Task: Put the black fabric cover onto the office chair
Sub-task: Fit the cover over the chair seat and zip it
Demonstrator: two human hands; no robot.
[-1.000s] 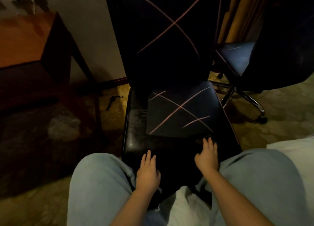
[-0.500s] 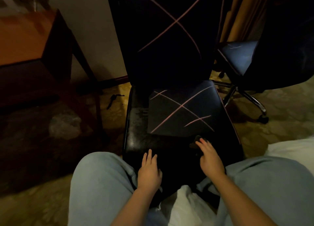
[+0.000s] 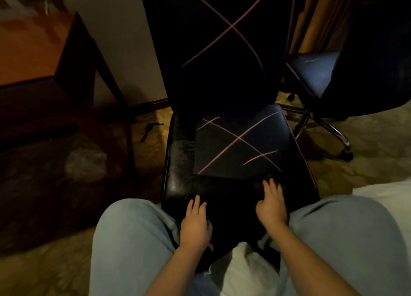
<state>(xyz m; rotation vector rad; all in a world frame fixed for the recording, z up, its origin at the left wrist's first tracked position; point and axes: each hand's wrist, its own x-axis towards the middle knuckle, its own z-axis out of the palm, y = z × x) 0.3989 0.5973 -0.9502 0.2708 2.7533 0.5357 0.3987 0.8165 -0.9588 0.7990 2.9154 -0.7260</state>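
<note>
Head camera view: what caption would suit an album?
Left hand and right hand on the office chair seat, whose black fabric cover leaves the left strip bare.

— Where does the cover (image 3: 238, 146) lie?
— Over the seat and back of the chair (image 3: 178, 162), with pink lines crossing on both. A glossy strip of seat shows bare along its left side.
— And the hands?
— The left hand (image 3: 195, 225) lies flat, fingers straight, on the seat's dark front. The right hand (image 3: 272, 204) reaches the cover's near edge; it's too dark to tell whether it pinches the fabric.
— Around them?
— Jeans (image 3: 133, 240) at either side, a second chair (image 3: 311, 73) behind on the right, a desk (image 3: 29, 51) on the left.
</note>
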